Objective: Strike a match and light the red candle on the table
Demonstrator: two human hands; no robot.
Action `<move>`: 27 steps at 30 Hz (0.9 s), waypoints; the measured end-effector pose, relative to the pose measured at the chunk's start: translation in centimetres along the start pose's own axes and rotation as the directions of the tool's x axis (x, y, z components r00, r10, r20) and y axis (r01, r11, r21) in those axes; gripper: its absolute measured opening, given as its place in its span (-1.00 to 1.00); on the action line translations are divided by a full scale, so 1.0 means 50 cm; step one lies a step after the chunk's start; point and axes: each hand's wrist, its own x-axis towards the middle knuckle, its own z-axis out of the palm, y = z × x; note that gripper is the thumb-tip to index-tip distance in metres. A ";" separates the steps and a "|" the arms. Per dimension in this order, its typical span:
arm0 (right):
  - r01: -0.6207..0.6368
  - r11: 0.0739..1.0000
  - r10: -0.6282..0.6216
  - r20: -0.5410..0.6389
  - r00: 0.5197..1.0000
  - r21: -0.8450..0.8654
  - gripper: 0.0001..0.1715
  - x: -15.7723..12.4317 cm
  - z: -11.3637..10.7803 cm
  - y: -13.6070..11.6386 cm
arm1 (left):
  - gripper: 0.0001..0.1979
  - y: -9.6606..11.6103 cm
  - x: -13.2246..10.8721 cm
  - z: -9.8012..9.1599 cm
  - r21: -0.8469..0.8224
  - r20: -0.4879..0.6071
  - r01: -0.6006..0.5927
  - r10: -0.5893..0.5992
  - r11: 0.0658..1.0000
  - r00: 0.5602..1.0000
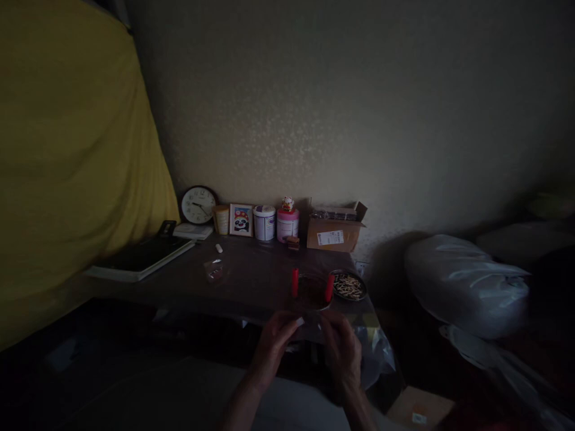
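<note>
Round dish (pixel 320 308), interior murky

A: What stands on the table (pixel 251 257), left of the carton (pixel 331 238)?

B: In order leftward from it, a canister (pixel 287 230) topped by a figurine (pixel 288 204), a second canister (pixel 264 224), a framed picture (pixel 241 220), a container (pixel 221 220) and a clock (pixel 198 205).

A: Before the carton?

B: Two upright rods (pixel 295 282) and a dish of sticks (pixel 349 287), with left hand (pixel 274 340) and right hand (pixel 345 346) farther forward. Right of the carton, a bag (pixel 467 284).
</note>
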 end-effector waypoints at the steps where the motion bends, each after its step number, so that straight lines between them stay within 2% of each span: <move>1: 0.011 1.000 -0.011 0.021 1.000 0.016 -0.81 -0.003 0.003 -0.003 | -0.81 -0.001 0.000 0.000 0.003 0.009 -0.001 0.001 1.000 1.000; 8: 0.070 0.997 -0.068 0.118 0.991 -0.015 -0.79 -0.013 0.014 -0.005 | -0.75 -0.007 0.003 -0.002 0.011 0.011 0.020 -0.020 1.000 1.000; 16: 0.114 0.988 -0.102 0.119 0.988 -0.102 -0.74 -0.011 0.005 0.000 | -0.74 -0.012 0.005 -0.008 -0.032 0.063 0.016 -0.014 0.999 0.998; 22: 0.142 0.982 -0.128 0.116 0.985 -0.123 -0.74 -0.009 0.005 0.003 | -0.71 -0.010 0.004 -0.006 -0.049 0.052 0.033 -0.030 0.998 0.998; 27: 0.163 0.979 -0.145 0.150 0.978 -0.119 -0.75 -0.012 0.005 0.013 | -0.76 -0.007 0.004 -0.004 -0.045 0.060 0.021 -0.018 0.999 0.998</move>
